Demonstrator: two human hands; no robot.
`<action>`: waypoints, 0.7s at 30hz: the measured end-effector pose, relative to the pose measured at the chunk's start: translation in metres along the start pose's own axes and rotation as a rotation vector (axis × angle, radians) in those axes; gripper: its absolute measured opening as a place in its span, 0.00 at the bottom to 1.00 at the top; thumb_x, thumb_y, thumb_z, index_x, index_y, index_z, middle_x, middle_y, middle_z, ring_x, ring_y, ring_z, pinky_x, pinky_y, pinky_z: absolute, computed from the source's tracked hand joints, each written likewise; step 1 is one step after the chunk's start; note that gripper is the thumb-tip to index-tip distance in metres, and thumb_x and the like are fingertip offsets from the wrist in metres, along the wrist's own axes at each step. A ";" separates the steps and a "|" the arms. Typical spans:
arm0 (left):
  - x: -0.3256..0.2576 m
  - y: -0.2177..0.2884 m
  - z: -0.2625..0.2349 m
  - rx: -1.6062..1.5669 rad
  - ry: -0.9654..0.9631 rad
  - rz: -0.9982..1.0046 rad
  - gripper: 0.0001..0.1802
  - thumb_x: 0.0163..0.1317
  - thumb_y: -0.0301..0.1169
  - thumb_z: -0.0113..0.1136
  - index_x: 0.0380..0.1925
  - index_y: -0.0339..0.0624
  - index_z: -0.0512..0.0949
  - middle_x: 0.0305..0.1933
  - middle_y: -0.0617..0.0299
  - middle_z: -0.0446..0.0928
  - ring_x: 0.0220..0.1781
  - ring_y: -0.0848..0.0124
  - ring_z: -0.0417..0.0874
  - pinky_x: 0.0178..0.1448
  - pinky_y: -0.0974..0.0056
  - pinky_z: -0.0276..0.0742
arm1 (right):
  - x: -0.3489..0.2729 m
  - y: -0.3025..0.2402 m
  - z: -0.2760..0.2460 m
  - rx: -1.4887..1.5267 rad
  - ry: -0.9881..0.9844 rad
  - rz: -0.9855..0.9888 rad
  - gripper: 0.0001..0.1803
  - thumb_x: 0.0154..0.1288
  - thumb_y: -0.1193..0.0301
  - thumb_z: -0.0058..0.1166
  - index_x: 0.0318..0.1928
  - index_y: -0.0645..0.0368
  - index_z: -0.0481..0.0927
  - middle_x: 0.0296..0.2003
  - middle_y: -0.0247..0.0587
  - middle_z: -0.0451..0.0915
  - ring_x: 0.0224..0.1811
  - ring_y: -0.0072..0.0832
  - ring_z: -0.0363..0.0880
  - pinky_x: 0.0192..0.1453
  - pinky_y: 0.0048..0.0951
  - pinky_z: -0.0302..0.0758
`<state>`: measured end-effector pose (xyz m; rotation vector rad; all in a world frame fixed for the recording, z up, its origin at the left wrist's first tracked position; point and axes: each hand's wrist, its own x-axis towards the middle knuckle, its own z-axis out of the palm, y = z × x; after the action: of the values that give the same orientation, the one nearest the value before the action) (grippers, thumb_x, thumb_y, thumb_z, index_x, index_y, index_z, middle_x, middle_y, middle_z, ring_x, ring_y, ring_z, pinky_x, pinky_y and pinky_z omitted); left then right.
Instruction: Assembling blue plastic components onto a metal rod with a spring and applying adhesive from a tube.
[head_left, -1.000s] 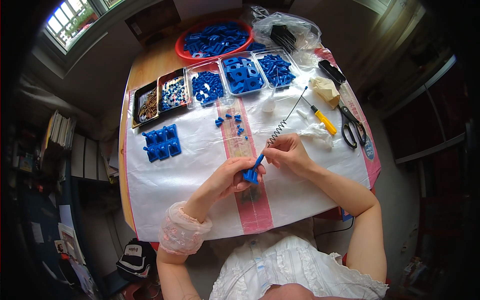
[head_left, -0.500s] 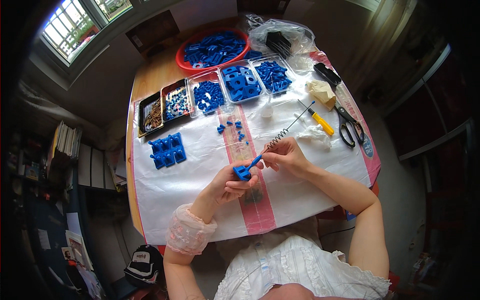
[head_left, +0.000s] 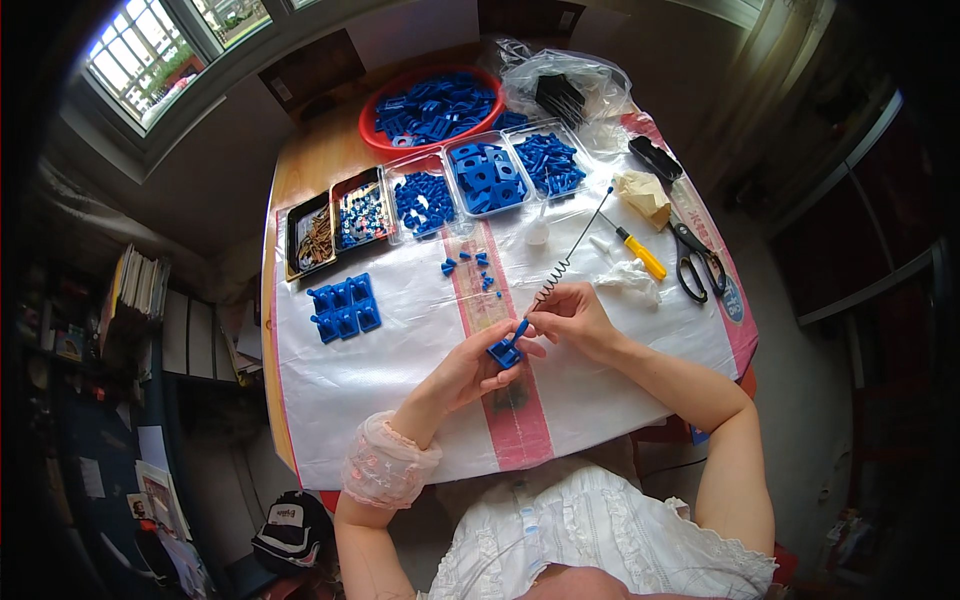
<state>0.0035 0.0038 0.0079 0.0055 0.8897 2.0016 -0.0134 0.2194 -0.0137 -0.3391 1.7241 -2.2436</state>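
- Left hand [head_left: 470,368]: fingers grasping blue plastic block [head_left: 503,352].
- Right hand [head_left: 572,318]: fingers pinching blue screw [head_left: 520,331], tip just above block.
- Yellow-handled screwdriver [head_left: 638,253]: well right of block.

A blue block [head_left: 503,352] and blue peg [head_left: 520,331] sit between two hands over a white sheet [head_left: 400,380] crossed by a pink stripe [head_left: 520,430]. Blue parts fill a red bowl [head_left: 385,140] and clear trays [head_left: 480,180]; more blue blocks [head_left: 343,307] lie on the sheet. A yellow-handled screwdriver [head_left: 640,255] and black scissors [head_left: 695,262] flank the wooden table [head_left: 310,160]. The left cuff [head_left: 388,462] is pale pink lace.
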 end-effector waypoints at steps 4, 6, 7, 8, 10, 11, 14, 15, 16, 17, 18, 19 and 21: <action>-0.002 0.000 -0.002 0.142 0.035 0.059 0.15 0.75 0.38 0.51 0.55 0.43 0.69 0.52 0.53 0.78 0.30 0.82 0.72 0.32 0.80 0.68 | 0.001 -0.002 0.000 -0.074 0.029 -0.012 0.03 0.64 0.76 0.63 0.35 0.64 0.84 0.24 0.33 0.82 0.21 0.13 0.74 0.24 0.16 0.68; -0.001 -0.001 -0.002 0.182 0.053 0.064 0.15 0.74 0.37 0.53 0.55 0.44 0.68 0.54 0.53 0.78 0.32 0.82 0.73 0.35 0.79 0.70 | 0.000 -0.004 0.000 -0.088 0.047 -0.018 0.03 0.64 0.76 0.63 0.34 0.63 0.84 0.23 0.32 0.82 0.21 0.12 0.74 0.23 0.16 0.67; -0.002 0.001 0.000 0.207 0.063 0.062 0.15 0.73 0.37 0.54 0.55 0.45 0.68 0.54 0.54 0.78 0.32 0.82 0.74 0.36 0.78 0.70 | 0.000 -0.004 0.000 -0.094 0.061 -0.027 0.03 0.64 0.76 0.63 0.34 0.63 0.84 0.23 0.32 0.82 0.21 0.12 0.74 0.23 0.16 0.67; -0.002 0.002 0.001 0.233 0.075 0.061 0.15 0.73 0.36 0.55 0.54 0.45 0.67 0.54 0.54 0.78 0.31 0.82 0.74 0.36 0.78 0.70 | 0.000 -0.003 0.000 -0.099 0.073 -0.035 0.03 0.64 0.76 0.63 0.34 0.63 0.84 0.23 0.32 0.82 0.21 0.12 0.74 0.23 0.16 0.67; -0.001 -0.001 0.000 0.299 0.061 0.096 0.15 0.74 0.37 0.54 0.54 0.45 0.67 0.55 0.54 0.78 0.32 0.81 0.74 0.37 0.77 0.70 | 0.000 0.000 -0.002 -0.087 0.081 -0.041 0.03 0.63 0.76 0.63 0.34 0.63 0.84 0.23 0.32 0.81 0.21 0.12 0.74 0.23 0.16 0.67; -0.002 -0.001 -0.001 0.332 0.056 0.112 0.15 0.74 0.37 0.53 0.54 0.45 0.67 0.55 0.53 0.78 0.33 0.81 0.75 0.37 0.77 0.69 | 0.000 0.001 -0.002 -0.078 0.085 -0.042 0.03 0.63 0.76 0.64 0.34 0.64 0.84 0.23 0.33 0.81 0.21 0.12 0.74 0.23 0.16 0.67; -0.001 0.003 0.000 0.145 0.037 0.058 0.15 0.76 0.42 0.49 0.52 0.45 0.68 0.49 0.50 0.81 0.29 0.79 0.74 0.33 0.77 0.68 | 0.002 -0.001 -0.004 -0.001 0.052 -0.025 0.03 0.63 0.77 0.63 0.34 0.64 0.83 0.23 0.34 0.80 0.21 0.15 0.74 0.24 0.17 0.68; -0.001 0.003 -0.001 0.144 0.026 0.043 0.17 0.76 0.45 0.46 0.51 0.45 0.69 0.46 0.49 0.82 0.27 0.79 0.73 0.31 0.77 0.67 | 0.002 -0.003 -0.003 0.053 0.021 -0.027 0.03 0.63 0.77 0.63 0.34 0.65 0.82 0.23 0.35 0.80 0.22 0.15 0.74 0.25 0.18 0.68; -0.001 0.003 -0.002 0.142 0.015 0.027 0.19 0.76 0.49 0.44 0.50 0.45 0.70 0.43 0.47 0.82 0.24 0.78 0.72 0.29 0.76 0.66 | 0.002 -0.004 -0.002 0.107 -0.010 -0.028 0.03 0.63 0.77 0.62 0.34 0.65 0.82 0.24 0.35 0.80 0.22 0.16 0.74 0.25 0.18 0.68; -0.003 0.003 -0.003 0.139 0.008 0.014 0.22 0.77 0.52 0.41 0.49 0.45 0.71 0.40 0.46 0.83 0.21 0.78 0.71 0.27 0.76 0.66 | 0.002 -0.006 -0.001 0.163 -0.046 -0.028 0.03 0.63 0.77 0.62 0.34 0.65 0.82 0.24 0.36 0.80 0.23 0.17 0.74 0.25 0.19 0.68; -0.002 0.002 -0.005 0.143 -0.020 -0.004 0.25 0.76 0.55 0.38 0.48 0.45 0.71 0.38 0.46 0.83 0.19 0.77 0.70 0.25 0.76 0.64 | 0.002 -0.007 0.000 0.170 -0.054 -0.022 0.03 0.63 0.77 0.62 0.34 0.65 0.82 0.24 0.35 0.80 0.23 0.17 0.74 0.26 0.19 0.68; -0.001 0.002 -0.007 0.146 -0.048 -0.021 0.27 0.76 0.57 0.35 0.47 0.45 0.71 0.35 0.45 0.83 0.17 0.77 0.68 0.23 0.75 0.63 | 0.002 -0.009 0.000 0.177 -0.062 -0.016 0.03 0.63 0.77 0.62 0.34 0.64 0.81 0.24 0.35 0.80 0.23 0.17 0.75 0.26 0.19 0.68; 0.000 0.001 -0.013 0.128 -0.127 -0.047 0.32 0.75 0.61 0.32 0.46 0.44 0.72 0.33 0.44 0.83 0.14 0.77 0.67 0.19 0.75 0.61 | 0.001 -0.009 0.000 0.167 -0.062 -0.012 0.03 0.64 0.77 0.62 0.34 0.64 0.81 0.25 0.35 0.80 0.23 0.17 0.75 0.26 0.19 0.68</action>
<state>-0.0019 -0.0040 -0.0009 0.1803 0.9256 1.8755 -0.0151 0.2214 -0.0051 -0.3778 1.4956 -2.3398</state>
